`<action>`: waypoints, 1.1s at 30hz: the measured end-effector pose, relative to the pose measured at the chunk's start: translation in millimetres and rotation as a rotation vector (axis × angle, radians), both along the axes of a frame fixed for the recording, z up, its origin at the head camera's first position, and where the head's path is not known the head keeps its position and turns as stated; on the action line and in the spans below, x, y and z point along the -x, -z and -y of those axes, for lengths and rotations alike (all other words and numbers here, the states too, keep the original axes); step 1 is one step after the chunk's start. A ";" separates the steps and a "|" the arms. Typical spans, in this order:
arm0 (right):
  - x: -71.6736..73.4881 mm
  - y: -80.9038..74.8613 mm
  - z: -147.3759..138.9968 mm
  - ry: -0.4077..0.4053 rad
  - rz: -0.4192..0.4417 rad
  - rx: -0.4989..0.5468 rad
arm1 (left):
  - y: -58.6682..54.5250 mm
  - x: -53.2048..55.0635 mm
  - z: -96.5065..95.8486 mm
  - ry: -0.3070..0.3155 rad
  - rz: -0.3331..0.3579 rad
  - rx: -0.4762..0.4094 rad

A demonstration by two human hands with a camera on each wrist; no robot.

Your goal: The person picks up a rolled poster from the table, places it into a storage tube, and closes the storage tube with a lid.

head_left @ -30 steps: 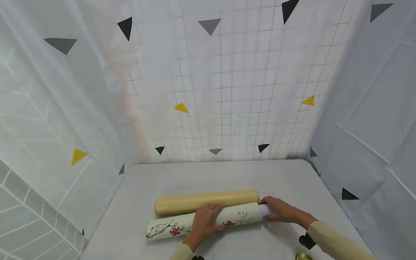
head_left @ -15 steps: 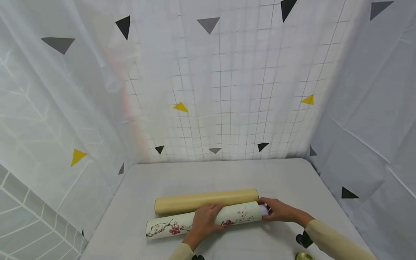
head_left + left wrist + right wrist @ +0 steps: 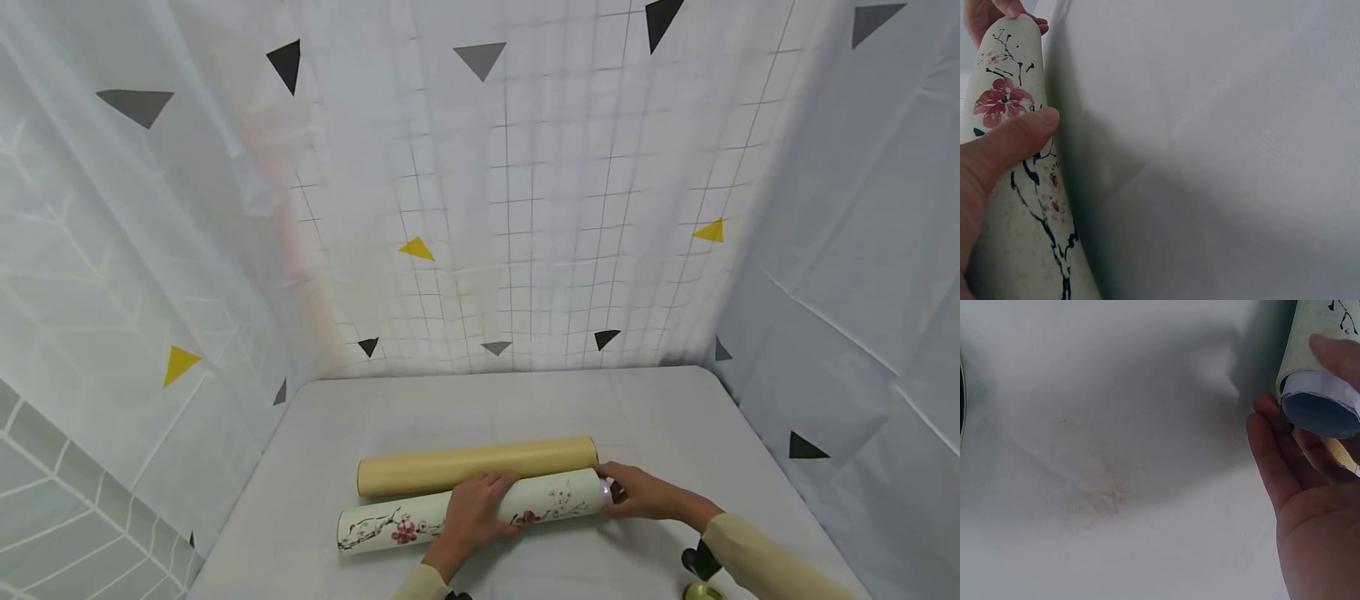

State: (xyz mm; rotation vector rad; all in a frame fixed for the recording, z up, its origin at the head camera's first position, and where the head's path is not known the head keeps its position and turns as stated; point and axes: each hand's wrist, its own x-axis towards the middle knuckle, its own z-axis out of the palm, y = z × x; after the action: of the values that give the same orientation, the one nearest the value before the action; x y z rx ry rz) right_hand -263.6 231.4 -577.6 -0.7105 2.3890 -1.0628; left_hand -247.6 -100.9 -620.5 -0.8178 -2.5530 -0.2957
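Observation:
A pale tube (image 3: 397, 527) printed with plum blossoms lies across the table in the head view. My left hand (image 3: 472, 514) grips its middle from above, with the thumb (image 3: 1025, 134) along the near side in the left wrist view. From the tube's right end a short rim of rolled white paper (image 3: 1319, 383) sticks out, hollow inside. My right hand (image 3: 647, 492) holds this end. In the right wrist view its thumb (image 3: 1338, 356) lies over the tube's edge and its fingers (image 3: 1272, 450) pass around the far side of the paper.
Just behind the floral tube lies a plain yellow tube (image 3: 480, 465), roughly parallel to it. A round gold-coloured lid (image 3: 702, 592) sits at the bottom edge of the head view. The white-covered table (image 3: 495, 404) meets patterned curtains (image 3: 555, 275).
The rolled paper has slid further into the floral tube, so less of it sticks out. My right hand has moved slightly left toward the tube's end; my left hand holds its place.

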 end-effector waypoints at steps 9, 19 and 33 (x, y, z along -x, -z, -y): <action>0.3 3.8 5.5 0.013 0.095 0.030 | 0.6 -0.8 0.2 -0.004 -0.003 -0.006; -0.9 -0.9 3.5 0.061 0.141 0.034 | -1.7 -0.9 -1.0 -0.008 0.001 -0.016; 5.5 -10.6 -34.0 -0.201 0.006 -0.092 | -2.6 -1.3 -1.0 -0.005 0.012 -0.010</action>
State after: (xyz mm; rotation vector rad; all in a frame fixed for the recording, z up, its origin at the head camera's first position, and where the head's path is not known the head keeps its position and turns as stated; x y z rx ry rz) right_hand -269.1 265.4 -567.1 -0.8904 2.2878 -0.8663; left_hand -246.3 -99.9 -617.8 -0.8080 -2.5623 -0.3120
